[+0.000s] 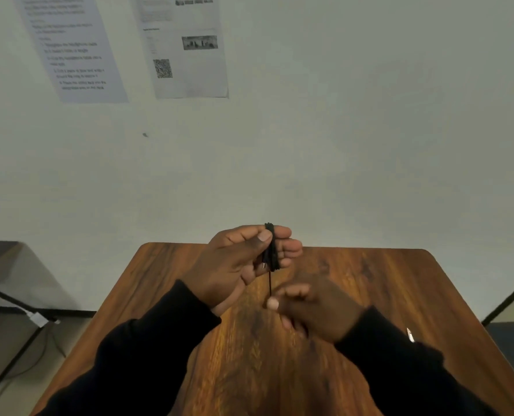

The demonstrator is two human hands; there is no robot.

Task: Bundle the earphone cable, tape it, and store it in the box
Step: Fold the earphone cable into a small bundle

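- Your left hand (243, 259) is raised above the wooden table (385, 295), its fingers wrapped round with coils of the black earphone cable (270, 247), the thumb pressing the coils in place.
- One strand of the cable hangs straight down from the bundle to your right hand (313, 307).
- Your right hand is blurred; its fingers look curled around the strand's lower end.
- Two printed sheets (186, 46) hang on the wall behind.
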